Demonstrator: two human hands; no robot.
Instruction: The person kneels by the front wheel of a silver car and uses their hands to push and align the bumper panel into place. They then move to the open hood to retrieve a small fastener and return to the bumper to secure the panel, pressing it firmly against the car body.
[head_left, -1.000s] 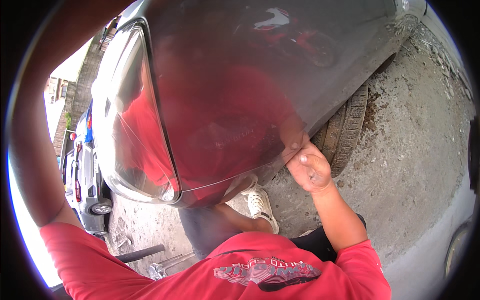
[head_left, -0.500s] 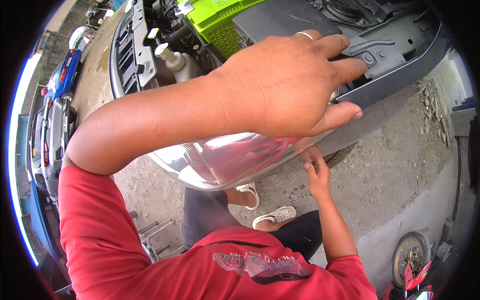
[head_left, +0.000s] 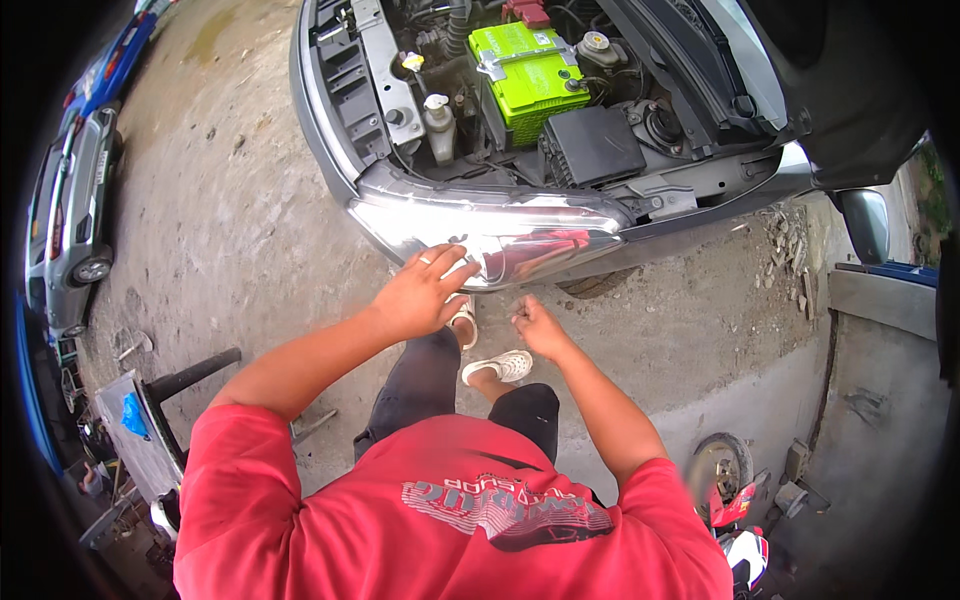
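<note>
A car's headlight (head_left: 490,240), clear and shiny, spans the front corner of the open engine bay. At its lower left edge, my left hand (head_left: 425,285) lies with fingers spread and holds nothing; a ring shows on one finger. The fingertips overlap the lens in view and seem to touch it. Below the lens's lower edge, apart from it, my right hand (head_left: 540,328) has its fingers curled together. Whatever is between them, if anything, is too small to make out.
In the engine bay sit a bright green battery (head_left: 535,75), a black box (head_left: 592,145) and a white-capped reservoir (head_left: 439,130). A side mirror (head_left: 865,222) juts out at right. Rubble (head_left: 790,255) lies by a low wall. A motorcycle wheel (head_left: 722,460) stands lower right, parked cars (head_left: 80,215) far left.
My left hand has drawn back from over the engine bay to the headlight's near left edge. The right hand sits lower, off the lens edge. The view has shifted, showing more of the bay.
</note>
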